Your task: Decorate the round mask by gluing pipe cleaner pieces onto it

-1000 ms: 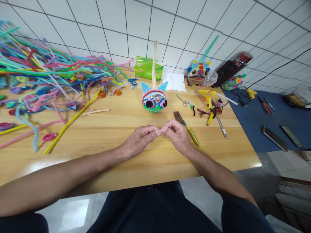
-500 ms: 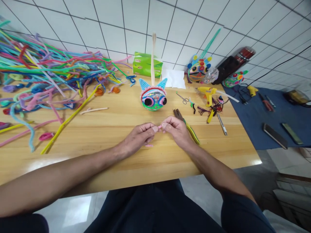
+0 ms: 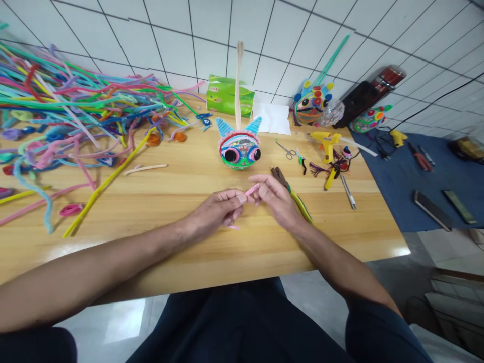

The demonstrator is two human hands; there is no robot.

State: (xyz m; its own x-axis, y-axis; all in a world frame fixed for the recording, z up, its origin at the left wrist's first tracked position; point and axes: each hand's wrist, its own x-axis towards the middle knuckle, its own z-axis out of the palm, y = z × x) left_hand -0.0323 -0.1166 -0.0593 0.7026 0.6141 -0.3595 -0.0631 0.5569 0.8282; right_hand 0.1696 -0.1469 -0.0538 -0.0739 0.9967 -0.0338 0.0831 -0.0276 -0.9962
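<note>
At the near part of a wooden counter (image 3: 189,262), the left hand (image 3: 215,212) pinches a short, slim pink strip (image 3: 251,190), straight and soft-looking, slanting upward. The right hand (image 3: 280,201) curls loosely at its other end; whether it grips is unclear. Pliers (image 3: 297,199) lie just beside that hand. Beyond stands a round, cat-like ornament (image 3: 240,151), blue-eared and black-eyed; behind it, a green packet (image 3: 227,98).

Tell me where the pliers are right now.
In the head view, right of centre, the pliers lie on the wooden table just beside the right hand, on its outer side, with the scissors farther back.
</note>
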